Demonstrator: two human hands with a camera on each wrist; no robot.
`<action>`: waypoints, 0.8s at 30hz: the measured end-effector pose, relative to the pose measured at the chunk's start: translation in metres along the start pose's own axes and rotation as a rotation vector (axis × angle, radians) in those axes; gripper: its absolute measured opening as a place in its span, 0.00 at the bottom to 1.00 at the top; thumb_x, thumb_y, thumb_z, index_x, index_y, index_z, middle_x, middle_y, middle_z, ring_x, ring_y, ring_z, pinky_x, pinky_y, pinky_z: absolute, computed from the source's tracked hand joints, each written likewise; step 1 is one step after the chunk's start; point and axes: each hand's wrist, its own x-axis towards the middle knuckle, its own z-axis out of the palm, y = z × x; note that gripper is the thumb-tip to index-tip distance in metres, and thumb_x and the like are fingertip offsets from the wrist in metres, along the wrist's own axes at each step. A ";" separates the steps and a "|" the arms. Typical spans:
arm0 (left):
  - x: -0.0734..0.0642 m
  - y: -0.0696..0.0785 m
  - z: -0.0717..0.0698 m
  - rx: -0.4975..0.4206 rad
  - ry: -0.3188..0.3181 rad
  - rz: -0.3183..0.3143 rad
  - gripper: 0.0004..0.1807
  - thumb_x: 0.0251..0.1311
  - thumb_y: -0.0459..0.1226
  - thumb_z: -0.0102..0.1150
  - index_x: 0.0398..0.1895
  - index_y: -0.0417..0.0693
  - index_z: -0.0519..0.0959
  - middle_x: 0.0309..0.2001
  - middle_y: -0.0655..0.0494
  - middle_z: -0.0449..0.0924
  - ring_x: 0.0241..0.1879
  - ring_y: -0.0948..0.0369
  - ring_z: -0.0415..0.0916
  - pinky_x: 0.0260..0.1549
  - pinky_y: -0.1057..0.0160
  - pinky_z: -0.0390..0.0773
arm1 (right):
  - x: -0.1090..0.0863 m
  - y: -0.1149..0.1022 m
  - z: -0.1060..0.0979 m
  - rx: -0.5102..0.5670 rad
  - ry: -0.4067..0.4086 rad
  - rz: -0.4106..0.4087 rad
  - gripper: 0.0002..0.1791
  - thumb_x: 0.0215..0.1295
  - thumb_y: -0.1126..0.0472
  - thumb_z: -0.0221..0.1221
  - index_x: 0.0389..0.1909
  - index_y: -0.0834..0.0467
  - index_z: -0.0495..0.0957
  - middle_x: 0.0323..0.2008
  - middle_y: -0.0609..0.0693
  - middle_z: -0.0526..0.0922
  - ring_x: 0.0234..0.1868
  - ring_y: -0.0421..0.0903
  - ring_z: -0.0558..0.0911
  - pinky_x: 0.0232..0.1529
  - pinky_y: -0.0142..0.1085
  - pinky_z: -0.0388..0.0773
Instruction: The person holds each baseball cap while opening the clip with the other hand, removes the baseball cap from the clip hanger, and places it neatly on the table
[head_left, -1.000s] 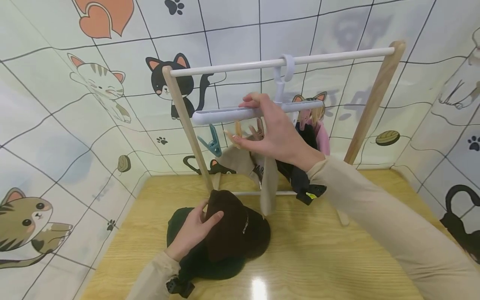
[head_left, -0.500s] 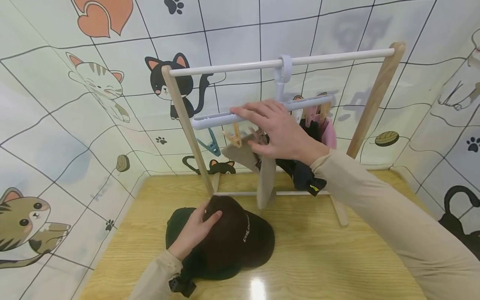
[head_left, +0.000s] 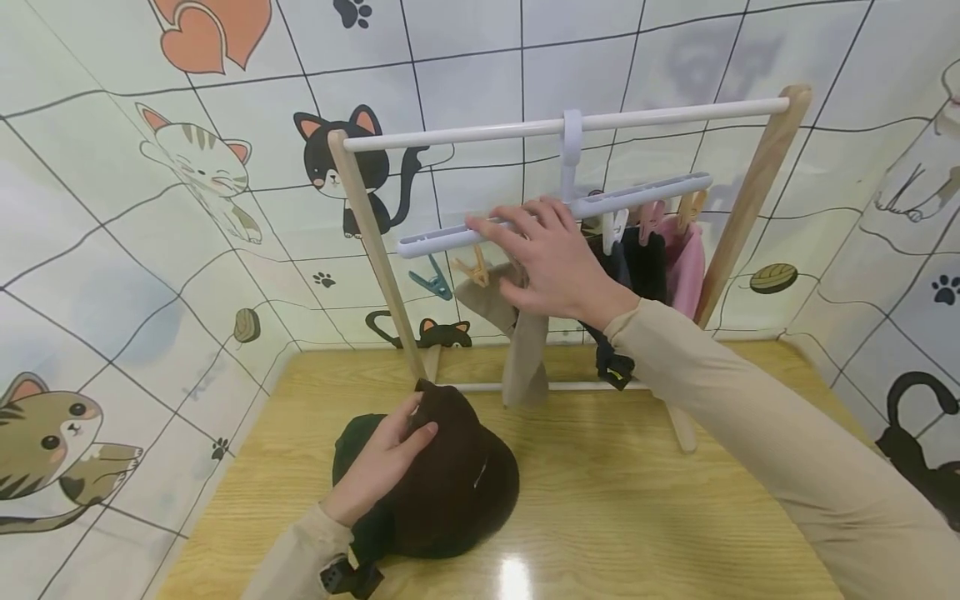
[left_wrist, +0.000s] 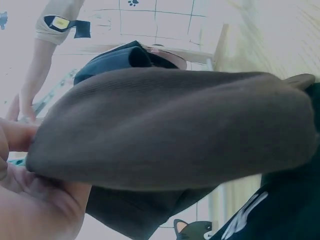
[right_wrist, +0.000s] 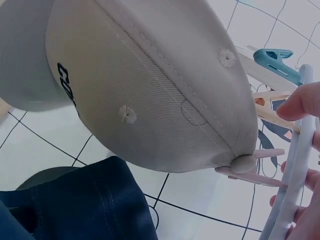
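My left hand [head_left: 382, 454] pinches the edge of a dark brown cap [head_left: 450, 487], thumb on the outside. Under it on the table lies a dark green cap [head_left: 356, 437], mostly covered; white lettering shows in the left wrist view. My right hand [head_left: 558, 262] grips the middle of a white clip hanger [head_left: 645, 193], thumb and fingers on opposite sides of its bar. Below that hand hangs a beige cap [right_wrist: 165, 95], held at its top by a pink clip [right_wrist: 250, 177]. Left of it, a blue clip [head_left: 432, 282] and a yellowish clip [head_left: 474, 268] hold nothing.
The hanger hooks over the white rod [head_left: 480, 132] of a wooden-sided rack [head_left: 378, 258]. Toward its right end hang a navy cap [right_wrist: 100, 200], a black cap [head_left: 647, 265] and a pink cap [head_left: 686, 267]. A cat-patterned wall stands behind the wooden table [head_left: 637, 500].
The hanger has turned, its right end swinging right with the hanging caps. My right hand stayed on the bar. My left hand has tilted the brown cap, whose brim shifted slightly left.
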 end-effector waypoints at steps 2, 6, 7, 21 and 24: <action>-0.002 0.002 -0.004 -0.009 -0.016 -0.004 0.22 0.70 0.34 0.50 0.65 0.40 0.64 0.60 0.42 0.71 0.59 0.48 0.69 0.56 0.47 0.66 | 0.000 0.000 0.001 -0.010 -0.012 0.007 0.39 0.54 0.54 0.58 0.70 0.48 0.62 0.61 0.56 0.70 0.56 0.60 0.66 0.64 0.51 0.52; -0.005 -0.001 -0.013 -0.073 -0.037 -0.023 0.21 0.71 0.35 0.49 0.64 0.41 0.64 0.56 0.42 0.74 0.54 0.50 0.73 0.52 0.54 0.71 | 0.000 0.000 0.002 -0.021 -0.024 0.016 0.39 0.55 0.53 0.58 0.71 0.48 0.62 0.61 0.56 0.69 0.57 0.60 0.65 0.64 0.52 0.51; -0.006 -0.003 -0.016 -0.091 -0.038 -0.031 0.21 0.71 0.36 0.48 0.64 0.41 0.63 0.55 0.41 0.74 0.53 0.50 0.74 0.51 0.55 0.72 | 0.000 0.000 0.002 -0.022 -0.025 0.017 0.39 0.55 0.53 0.58 0.71 0.48 0.62 0.61 0.56 0.69 0.57 0.60 0.65 0.64 0.52 0.50; -0.021 -0.040 -0.038 -0.015 0.142 -0.249 0.20 0.68 0.32 0.47 0.63 0.41 0.64 0.56 0.42 0.73 0.56 0.46 0.70 0.52 0.47 0.69 | 0.001 -0.001 0.007 -0.016 -0.029 0.041 0.41 0.54 0.54 0.62 0.71 0.47 0.60 0.62 0.56 0.67 0.59 0.61 0.63 0.67 0.52 0.45; -0.026 -0.041 -0.039 0.079 0.156 -0.205 0.20 0.70 0.30 0.46 0.64 0.41 0.62 0.52 0.40 0.76 0.48 0.48 0.77 0.44 0.50 0.76 | 0.000 -0.001 0.007 -0.027 -0.032 0.049 0.41 0.55 0.54 0.62 0.71 0.46 0.60 0.62 0.57 0.67 0.59 0.62 0.62 0.67 0.52 0.44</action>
